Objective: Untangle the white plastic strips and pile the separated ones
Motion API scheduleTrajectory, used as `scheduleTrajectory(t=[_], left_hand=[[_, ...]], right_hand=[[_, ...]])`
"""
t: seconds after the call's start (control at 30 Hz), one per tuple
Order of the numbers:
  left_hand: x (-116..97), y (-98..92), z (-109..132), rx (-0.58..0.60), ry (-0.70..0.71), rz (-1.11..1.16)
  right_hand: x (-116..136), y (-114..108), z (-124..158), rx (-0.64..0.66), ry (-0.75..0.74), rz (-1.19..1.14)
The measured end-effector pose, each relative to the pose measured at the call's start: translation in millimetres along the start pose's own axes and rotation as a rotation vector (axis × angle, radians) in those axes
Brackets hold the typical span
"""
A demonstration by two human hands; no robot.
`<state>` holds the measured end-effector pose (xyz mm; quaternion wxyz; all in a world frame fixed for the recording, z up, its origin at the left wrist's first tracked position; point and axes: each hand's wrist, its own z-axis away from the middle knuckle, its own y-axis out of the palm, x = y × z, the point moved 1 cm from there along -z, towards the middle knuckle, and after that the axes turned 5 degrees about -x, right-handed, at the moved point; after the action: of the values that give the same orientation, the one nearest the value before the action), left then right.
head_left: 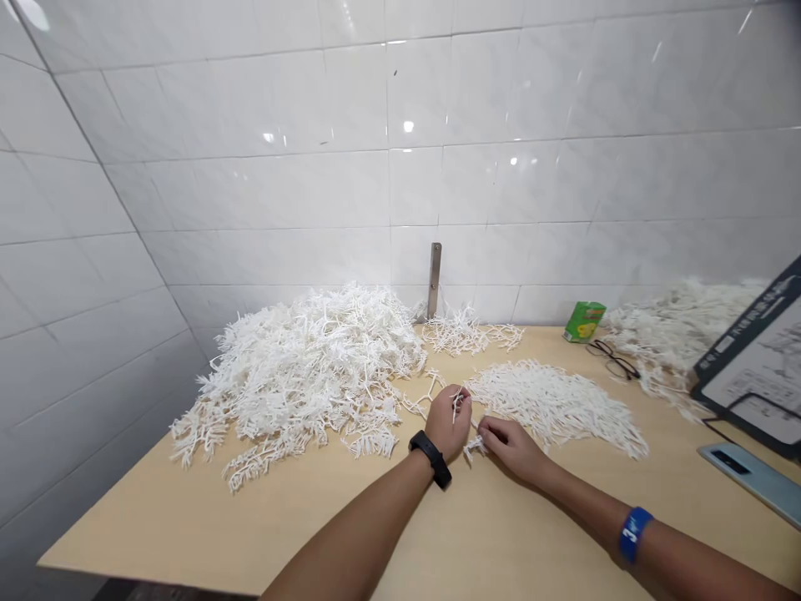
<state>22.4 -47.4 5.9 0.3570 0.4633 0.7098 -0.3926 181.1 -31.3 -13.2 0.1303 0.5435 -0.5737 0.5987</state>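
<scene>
"Grip, both hands?"

"Left hand grasps a white branched sprig; right hand pinches a smaller sprig; both are near the gap between the tangled heap and the flatter pile, above the table."

"Any advice?"

"Pinch close to where it branches, I'd say; pull gently, since both look thin enough to snap."

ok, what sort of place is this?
Probably a makeshift workspace in a tiled room, though one view can't settle it. Signs: a light wood-look table against a white tiled wall, a large heap of white branched pieces, and a flatter white pile to its right.
</scene>
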Motion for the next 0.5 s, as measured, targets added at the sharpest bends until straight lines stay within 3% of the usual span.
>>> scheduleTrajectory(t=[0.2, 0.5], left_hand=[[4.7, 5.1, -3.4, -0.031, 0.021, -0.055], [5.7, 7.3, -4.0, -0.122, -0.130, -0.114]], right_hand=[[-0.5, -2.0, -0.8, 0.022, -0.057, -0.039], [2.0, -1.4, -3.6, -0.022, -0.059, -0.090]])
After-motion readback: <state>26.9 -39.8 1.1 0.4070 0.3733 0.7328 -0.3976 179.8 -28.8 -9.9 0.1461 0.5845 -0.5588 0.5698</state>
